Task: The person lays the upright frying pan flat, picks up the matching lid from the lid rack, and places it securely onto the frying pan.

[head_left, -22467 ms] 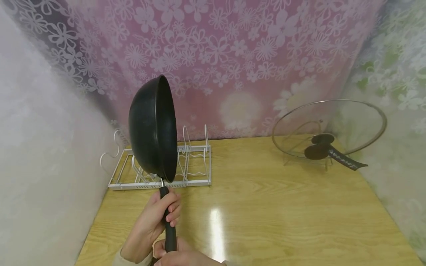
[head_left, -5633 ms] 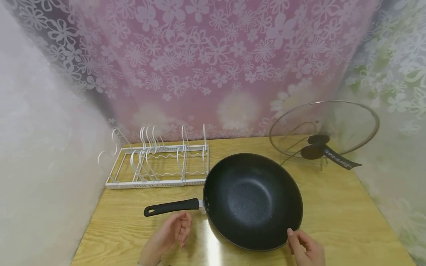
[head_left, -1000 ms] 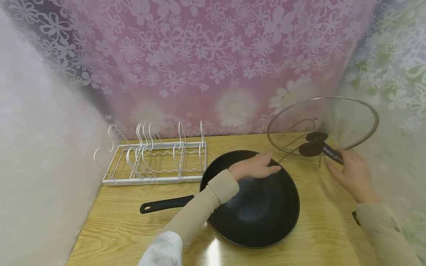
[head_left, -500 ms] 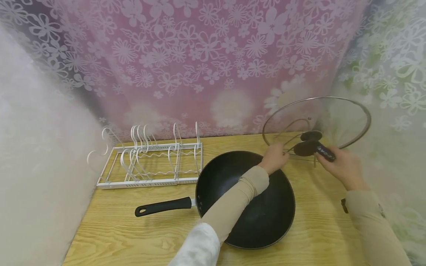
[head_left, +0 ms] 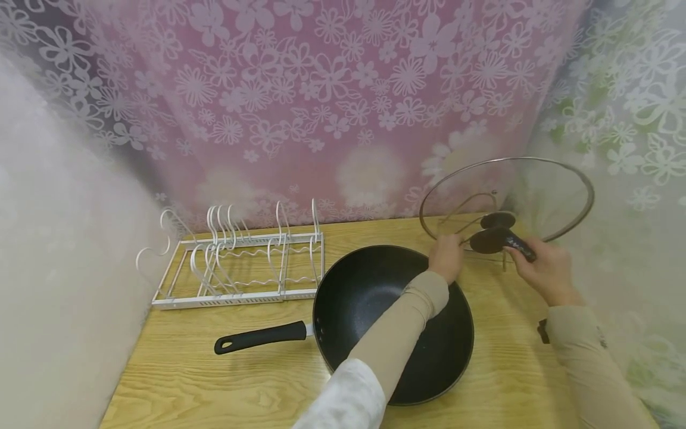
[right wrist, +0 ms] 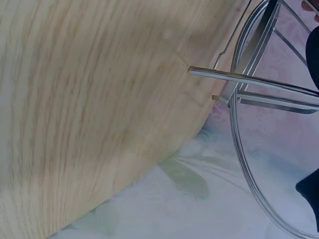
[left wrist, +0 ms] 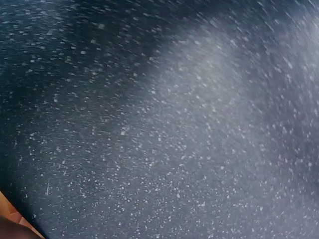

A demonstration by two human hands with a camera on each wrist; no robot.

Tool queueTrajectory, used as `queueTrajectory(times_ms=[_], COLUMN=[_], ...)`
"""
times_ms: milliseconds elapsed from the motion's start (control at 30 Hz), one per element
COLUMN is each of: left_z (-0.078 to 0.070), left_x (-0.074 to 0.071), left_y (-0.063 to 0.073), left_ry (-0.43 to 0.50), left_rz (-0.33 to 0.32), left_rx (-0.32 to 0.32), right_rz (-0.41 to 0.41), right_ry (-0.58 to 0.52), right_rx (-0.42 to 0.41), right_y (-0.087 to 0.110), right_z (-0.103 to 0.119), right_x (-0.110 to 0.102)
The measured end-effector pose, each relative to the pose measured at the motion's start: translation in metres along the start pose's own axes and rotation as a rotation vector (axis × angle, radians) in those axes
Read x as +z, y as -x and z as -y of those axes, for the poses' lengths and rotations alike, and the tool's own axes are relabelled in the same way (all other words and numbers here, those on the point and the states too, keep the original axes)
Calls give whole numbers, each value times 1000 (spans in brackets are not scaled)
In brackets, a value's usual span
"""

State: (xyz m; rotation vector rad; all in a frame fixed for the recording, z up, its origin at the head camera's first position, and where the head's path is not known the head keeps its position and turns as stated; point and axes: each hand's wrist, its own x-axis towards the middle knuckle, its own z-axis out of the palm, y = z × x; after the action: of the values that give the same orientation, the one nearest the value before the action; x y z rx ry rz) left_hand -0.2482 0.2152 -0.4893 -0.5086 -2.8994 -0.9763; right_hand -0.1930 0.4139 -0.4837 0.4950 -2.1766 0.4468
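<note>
In the head view, a glass lid (head_left: 541, 193) with a metal rim leans on a wire lid stand (head_left: 470, 224) at the back right. My right hand (head_left: 549, 271) grips the lid's dark handle (head_left: 518, 244). The left hand (head_left: 446, 257) reaches across a black wok (head_left: 364, 304) and holds the stand's front wire; its fingertips are mostly hidden. The wok lies flat, its handle (head_left: 262, 338) pointing left. Seen from the right wrist, the stand's metal bars (right wrist: 254, 79) cross near the curved lid rim (right wrist: 244, 169). Only the wok's speckled inside (left wrist: 159, 129) fills most of the left wrist view.
A white wire pan rack (head_left: 230, 301) stands at the back left of the wooden table (head_left: 241, 387). Flowered pink cloth (head_left: 332, 119) hangs behind, with pale cloth on both sides. The left forearm lies over the wok.
The left hand has moved right from above the wok to the stand's wire. My right hand has closed more fully round the lid handle. The view has shifted slightly; wok and rack look unmoved.
</note>
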Motion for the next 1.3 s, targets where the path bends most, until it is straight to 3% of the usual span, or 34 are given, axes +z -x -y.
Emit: queueTrajectory(times_ms=[267, 600, 833, 967, 1167, 1300], left_z=[3, 0, 3, 3, 4, 6], left_x=[6, 0, 5, 4, -8, -18], left_y=[-2, 0, 0, 0, 0, 0], left_ry=[-159, -167, -267, -289, -247, -181], left_rz=[-12, -8, -20, 8, 73, 76], left_rx=[60, 35, 47, 42, 51, 93], right_rz=[-59, -144, -154, -175, -212, -224], right_ry=[2, 45, 67, 76, 124, 133], right_rx=[-5, 35, 30, 38, 36, 32], right_y=[3, -16, -35, -45, -56, -63], right_z=[3, 11, 22, 30, 38, 45], right_x=[2, -15, -33, -40, -49, -55])
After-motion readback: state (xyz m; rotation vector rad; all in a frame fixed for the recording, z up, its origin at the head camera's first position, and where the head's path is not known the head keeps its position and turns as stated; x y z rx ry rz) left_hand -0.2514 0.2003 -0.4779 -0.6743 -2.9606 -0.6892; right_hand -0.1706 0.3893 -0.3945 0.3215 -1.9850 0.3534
